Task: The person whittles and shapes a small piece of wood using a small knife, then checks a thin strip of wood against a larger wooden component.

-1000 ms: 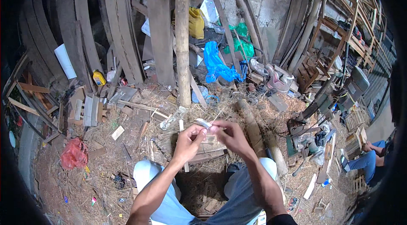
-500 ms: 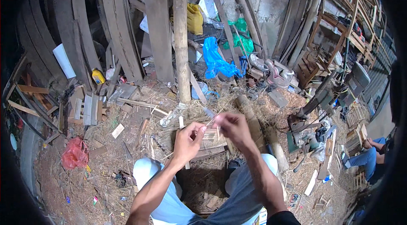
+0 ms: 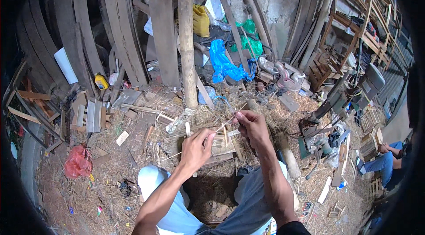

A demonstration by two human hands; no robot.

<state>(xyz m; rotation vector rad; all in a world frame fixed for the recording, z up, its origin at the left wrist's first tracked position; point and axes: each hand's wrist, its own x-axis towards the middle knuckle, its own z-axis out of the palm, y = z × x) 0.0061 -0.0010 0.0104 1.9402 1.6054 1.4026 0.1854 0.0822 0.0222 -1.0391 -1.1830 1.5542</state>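
A thin bamboo stick (image 3: 225,125) slants up to the right between my hands, its lower end poking out past my left hand (image 3: 195,148). The thumb and fingers of that hand are pinched on the stick. My right hand (image 3: 253,129) is closed around a knife, whose narrow grey blade (image 3: 229,105) points up and away beside the stick's far part. The knife's handle is hidden in my fingers, and whether the blade touches the stick I cannot tell. Below both hands, several short thin sticks (image 3: 218,141) lie on a low wooden surface between my knees.
Straw and wood shavings litter the dirt floor. Ahead stands an upright pole (image 3: 186,44), with a blue plastic bag (image 3: 221,62) behind it. A red plastic bag (image 3: 78,162) lies to the left. A metal machine (image 3: 321,137) stands on the right, near a seated person (image 3: 385,164).
The stick now extends farther on both sides of my left hand. My right hand has moved slightly right and nearer to me, and the knife blade has turned more upright.
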